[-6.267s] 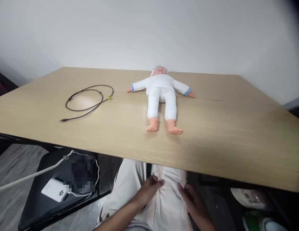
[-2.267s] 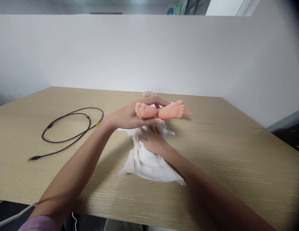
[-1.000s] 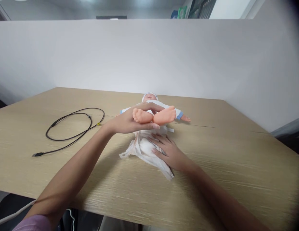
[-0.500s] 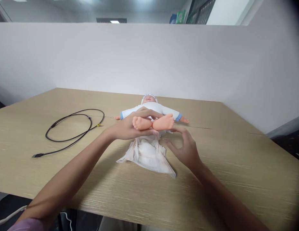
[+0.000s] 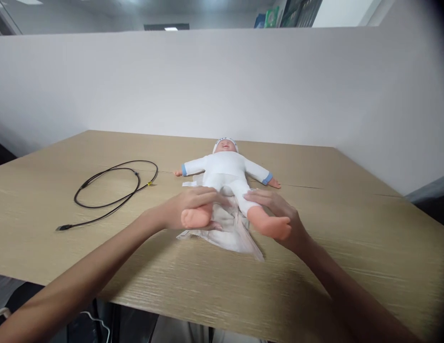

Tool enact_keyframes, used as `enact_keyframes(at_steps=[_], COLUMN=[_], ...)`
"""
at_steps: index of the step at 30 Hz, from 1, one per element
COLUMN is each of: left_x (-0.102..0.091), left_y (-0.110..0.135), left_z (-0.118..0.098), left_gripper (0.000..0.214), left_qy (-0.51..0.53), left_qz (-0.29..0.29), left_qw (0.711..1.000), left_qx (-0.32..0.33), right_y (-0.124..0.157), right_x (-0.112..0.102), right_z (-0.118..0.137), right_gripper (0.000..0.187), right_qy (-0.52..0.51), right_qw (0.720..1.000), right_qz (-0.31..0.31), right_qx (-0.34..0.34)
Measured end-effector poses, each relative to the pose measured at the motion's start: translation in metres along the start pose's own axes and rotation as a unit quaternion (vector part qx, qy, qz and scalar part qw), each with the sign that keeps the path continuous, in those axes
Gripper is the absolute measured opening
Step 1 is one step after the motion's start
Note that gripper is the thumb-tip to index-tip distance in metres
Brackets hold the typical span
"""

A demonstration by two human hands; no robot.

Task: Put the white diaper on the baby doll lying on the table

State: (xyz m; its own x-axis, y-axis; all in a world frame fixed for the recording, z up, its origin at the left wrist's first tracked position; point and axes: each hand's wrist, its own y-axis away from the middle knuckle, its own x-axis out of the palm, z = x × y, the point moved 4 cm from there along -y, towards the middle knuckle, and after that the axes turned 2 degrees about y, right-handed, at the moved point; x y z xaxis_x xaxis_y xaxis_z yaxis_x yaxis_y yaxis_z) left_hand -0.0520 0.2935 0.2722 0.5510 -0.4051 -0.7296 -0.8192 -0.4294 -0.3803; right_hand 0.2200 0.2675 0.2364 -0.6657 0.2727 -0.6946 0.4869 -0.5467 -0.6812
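Observation:
A baby doll (image 5: 225, 172) in a white suit with blue cuffs lies on its back on the wooden table (image 5: 350, 228), head away from me. An opened white diaper (image 5: 229, 233) is spread under its bottom and between its legs. My left hand (image 5: 188, 208) is wrapped round the doll's left-side leg near the foot. My right hand (image 5: 284, 220) holds the other leg just behind its foot. The two legs are held apart, low over the diaper.
A black cable (image 5: 112, 190) lies in a loose loop on the table to the left of the doll. A plain white partition wall (image 5: 222, 81) stands behind the table. The table's near edge runs just in front of my forearms.
Earlier my left hand held both feet raised together while my right hand worked the diaper under the doll. Now the legs are lowered and parted, one in each hand.

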Motion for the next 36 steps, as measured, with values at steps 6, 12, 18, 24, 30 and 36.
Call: enact_keyframes(at_steps=[6, 12, 18, 24, 30, 36], left_x=[0.006, 0.021, 0.026, 0.018, 0.042, 0.057], left_y=[0.046, 0.063, 0.066, 0.067, 0.071, 0.072], left_z=[0.021, 0.034, 0.034, 0.026, 0.022, 0.008], left_gripper=[0.047, 0.065, 0.062, 0.055, 0.081, 0.041], left_qy=[-0.036, -0.049, -0.010, 0.057, 0.052, 0.007], left_qz=[0.081, 0.110, 0.131, 0.122, 0.040, -0.008], left_qw=[0.996, 0.992, 0.991, 0.984, 0.990, 0.993], left_qx=[0.025, 0.042, -0.010, -0.120, -0.122, -0.114], right_y=[0.025, 0.035, 0.038, 0.032, 0.031, 0.035], right_x=[0.007, 0.017, 0.014, -0.001, 0.011, 0.017], right_z=[-0.006, -0.007, -0.020, -0.011, 0.026, 0.034], right_gripper=[0.035, 0.025, 0.034, 0.043, 0.071, 0.053], right_qy=[0.073, 0.095, 0.012, -0.031, 0.090, 0.118], right_qw=[0.988, 0.983, 0.987, 0.978, 0.977, 0.976], right_qz=[0.061, 0.088, 0.132, 0.205, 0.194, 0.179], right_qx=[-0.118, -0.131, -0.091, 0.022, 0.001, -0.029])
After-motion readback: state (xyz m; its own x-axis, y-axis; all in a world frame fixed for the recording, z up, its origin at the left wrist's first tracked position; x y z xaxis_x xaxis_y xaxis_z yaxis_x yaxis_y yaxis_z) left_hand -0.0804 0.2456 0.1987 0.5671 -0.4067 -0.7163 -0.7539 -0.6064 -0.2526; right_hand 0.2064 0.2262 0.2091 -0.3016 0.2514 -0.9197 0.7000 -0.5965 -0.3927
